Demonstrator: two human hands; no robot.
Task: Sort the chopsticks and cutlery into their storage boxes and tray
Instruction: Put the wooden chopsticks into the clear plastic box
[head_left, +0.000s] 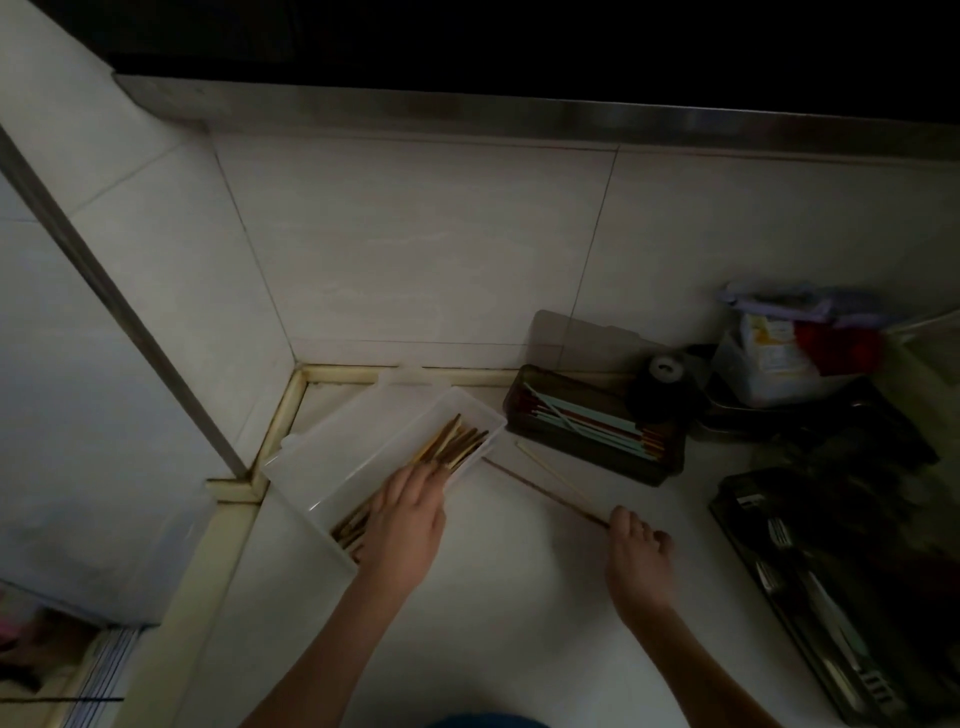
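Note:
A clear plastic box (332, 447) lies at an angle in the counter's corner and holds several brown wooden chopsticks (457, 441). My left hand (410, 514) rests over them with its fingers stretched out. On the counter to the right lie a dark chopstick (540, 488) and a pale thin one (535, 462). My right hand (636, 551) pinches the near end of the dark one. A dark box (670, 467) behind holds red and pale green chopsticks (587, 415). A dark tray (737, 540) at the right edge holds forks (779, 535) and other cutlery.
A black roll (660, 384) sits on the dark box's right end, its lid (587, 338) leaning on the tiled wall. A plastic tub with packets (769, 358) stands at the back right. White counter (519, 597) lies bare between my arms.

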